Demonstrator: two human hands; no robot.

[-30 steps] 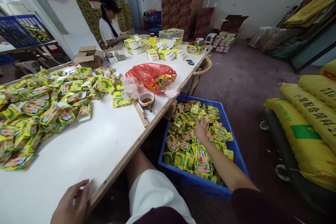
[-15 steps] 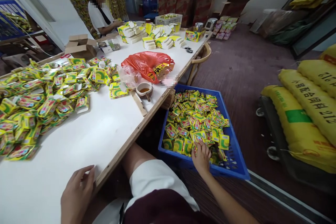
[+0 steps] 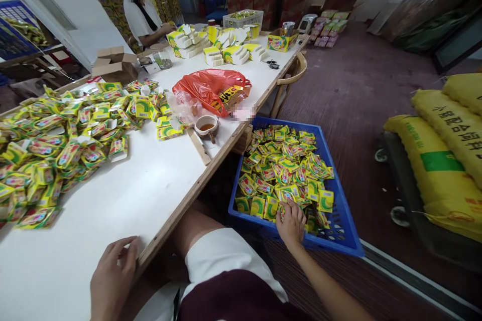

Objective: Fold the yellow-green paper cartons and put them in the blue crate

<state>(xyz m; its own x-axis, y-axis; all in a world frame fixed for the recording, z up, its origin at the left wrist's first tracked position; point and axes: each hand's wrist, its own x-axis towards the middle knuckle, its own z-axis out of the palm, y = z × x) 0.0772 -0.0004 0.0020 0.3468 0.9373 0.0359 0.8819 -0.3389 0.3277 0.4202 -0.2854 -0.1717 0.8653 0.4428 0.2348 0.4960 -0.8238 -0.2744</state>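
Observation:
My right hand (image 3: 290, 221) reaches down into a blue plastic crate (image 3: 344, 241) on the floor, at its near edge, with fingers curled over the yellow-green packets (image 3: 286, 170) that fill it. I cannot make out whether a packet is gripped. My left hand (image 3: 113, 276) rests at the near edge of the white table (image 3: 124, 210), fingers loosely spread, holding nothing. A large heap of the same packets (image 3: 64, 135) covers the table's left side.
A red plastic bag (image 3: 211, 90), a small cup of brown liquid (image 3: 207, 125) and stacks of yellow boxes (image 3: 222, 50) lie further along the table. Another person (image 3: 141, 10) sits at the far end. Yellow sacks (image 3: 444, 160) are piled at right; a wooden chair (image 3: 289, 85) stands beside the table.
My right hand has pulled back from the crate's middle to its near edge, and the packets in the crate have shifted. My left hand has stayed at the table edge.

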